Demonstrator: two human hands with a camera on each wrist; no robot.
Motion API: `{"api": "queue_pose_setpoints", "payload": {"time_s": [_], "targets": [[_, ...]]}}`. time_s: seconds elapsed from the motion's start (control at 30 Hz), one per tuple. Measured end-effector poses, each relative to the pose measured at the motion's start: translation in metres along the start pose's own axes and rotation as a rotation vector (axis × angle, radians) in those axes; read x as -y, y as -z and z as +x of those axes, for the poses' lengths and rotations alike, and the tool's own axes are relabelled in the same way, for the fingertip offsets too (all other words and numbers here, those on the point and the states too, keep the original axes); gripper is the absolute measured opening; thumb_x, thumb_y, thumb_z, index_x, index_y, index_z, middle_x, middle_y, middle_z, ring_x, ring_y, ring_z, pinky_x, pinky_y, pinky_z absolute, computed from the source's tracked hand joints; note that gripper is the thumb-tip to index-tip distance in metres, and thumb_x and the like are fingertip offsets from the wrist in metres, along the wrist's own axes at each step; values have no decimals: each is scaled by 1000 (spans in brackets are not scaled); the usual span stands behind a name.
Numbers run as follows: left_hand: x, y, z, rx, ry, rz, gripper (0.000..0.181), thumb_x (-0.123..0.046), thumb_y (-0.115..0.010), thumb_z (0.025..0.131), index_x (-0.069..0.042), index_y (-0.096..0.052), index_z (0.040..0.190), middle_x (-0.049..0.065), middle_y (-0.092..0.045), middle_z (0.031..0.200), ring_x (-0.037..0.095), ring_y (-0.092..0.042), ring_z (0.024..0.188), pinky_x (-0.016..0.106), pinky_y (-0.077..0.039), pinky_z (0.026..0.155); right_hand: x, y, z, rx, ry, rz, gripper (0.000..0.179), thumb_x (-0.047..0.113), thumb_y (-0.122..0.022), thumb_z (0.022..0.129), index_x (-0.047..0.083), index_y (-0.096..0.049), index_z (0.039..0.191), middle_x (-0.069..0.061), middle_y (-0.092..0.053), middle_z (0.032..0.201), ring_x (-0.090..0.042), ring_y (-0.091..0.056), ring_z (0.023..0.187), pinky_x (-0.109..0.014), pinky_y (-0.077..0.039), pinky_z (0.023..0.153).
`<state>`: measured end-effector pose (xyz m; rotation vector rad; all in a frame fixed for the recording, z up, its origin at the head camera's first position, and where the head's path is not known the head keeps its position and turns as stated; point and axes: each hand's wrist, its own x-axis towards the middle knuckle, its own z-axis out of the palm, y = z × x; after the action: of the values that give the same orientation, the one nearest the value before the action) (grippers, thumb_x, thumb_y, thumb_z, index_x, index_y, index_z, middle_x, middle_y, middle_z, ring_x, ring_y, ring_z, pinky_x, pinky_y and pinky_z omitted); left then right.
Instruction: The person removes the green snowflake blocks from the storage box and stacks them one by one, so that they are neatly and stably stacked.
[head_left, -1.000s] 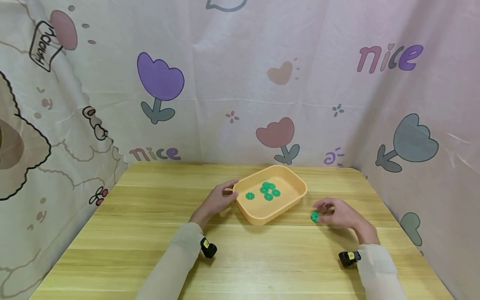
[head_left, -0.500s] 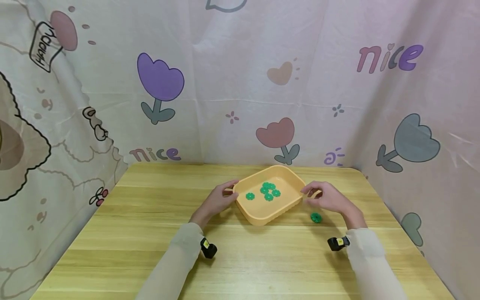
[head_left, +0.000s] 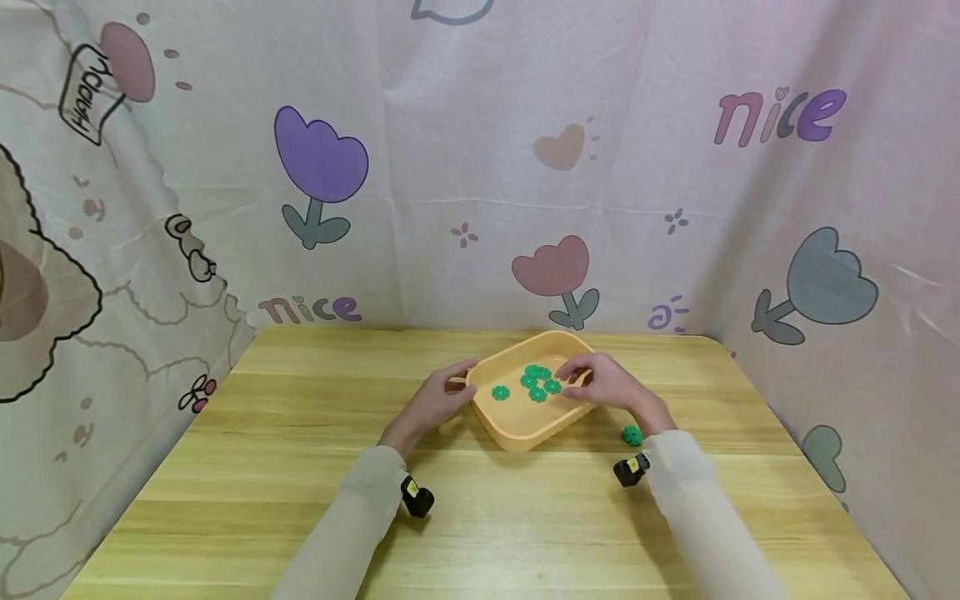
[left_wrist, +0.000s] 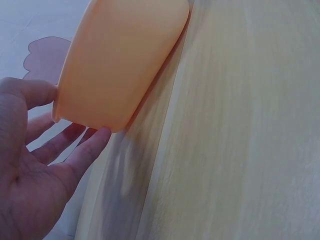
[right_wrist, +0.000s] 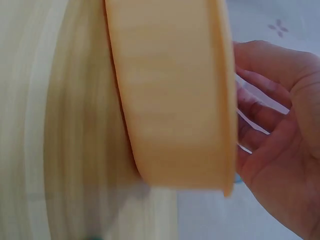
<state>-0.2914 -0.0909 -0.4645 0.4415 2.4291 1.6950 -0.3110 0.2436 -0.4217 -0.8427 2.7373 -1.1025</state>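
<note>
My left hand (head_left: 437,396) grips the left end of a yellow-orange plastic tray (head_left: 517,439). In the left wrist view its thumb is at the rim and its fingers lie against the outer wall. Inside the tray are several green snowflake discs (head_left: 537,394), most in a cluster, with one disc (head_left: 500,392) apart at the left. My right hand (head_left: 607,383) reaches over the tray's right side, its fingers loosely bent beside the cluster, with nothing visible between them. The right wrist view hides its fingertips behind the tray wall. A thicker green disc piece (head_left: 632,436) lies on the table below that hand.
The wooden table (head_left: 480,533) runs up to a printed cloth backdrop (head_left: 450,167) behind the tray. Small black cameras (head_left: 417,497) sit at both wrists, and the right forearm (head_left: 697,508) passes just beside the thicker green piece.
My right hand has left the green piece on the table and moved left and away over the tray's right rim, towards the discs. The left hand and tray have stayed put.
</note>
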Motion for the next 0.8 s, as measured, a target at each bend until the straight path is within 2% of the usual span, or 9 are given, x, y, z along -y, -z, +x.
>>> {"api": "queue_pose_setpoints", "payload": {"time_s": [0.13,0.23,0.53,0.8], "targets": [[1,0,1,4,-2,1,53,-17,-63,103,-17,-50,154,14,-57,143,37,-59,130,41,-57,99,2,-12,14,48,29,-16,24,7,-80,87,-4,-74,109,-21,-74,108,-33,-67,98,-27,-57,78],[2,1,2,7,-2,-1,53,-17,-63,103,-17,-50,154,14,-57,143,37,-59,130,42,-57,100,5,-20,22,75,34,-64,23,7,-81,86,-1,-76,106,-17,-75,106,-33,-68,97,-30,-59,79],[2,1,1,9,3,-5,53,-19,-63,103,-17,-50,154,15,-56,144,39,-57,132,44,-56,101,9,-34,35,119,-77,-144,26,1,-82,83,1,-76,108,-14,-75,108,-27,-68,100,-46,-58,95],[2,1,1,5,4,-5,53,-18,-63,103,-18,-50,154,15,-56,145,39,-57,133,44,-56,102,13,-39,40,151,-130,-160,26,-3,-82,82,1,-76,107,-12,-74,108,-24,-67,98,-38,-59,91]]}}
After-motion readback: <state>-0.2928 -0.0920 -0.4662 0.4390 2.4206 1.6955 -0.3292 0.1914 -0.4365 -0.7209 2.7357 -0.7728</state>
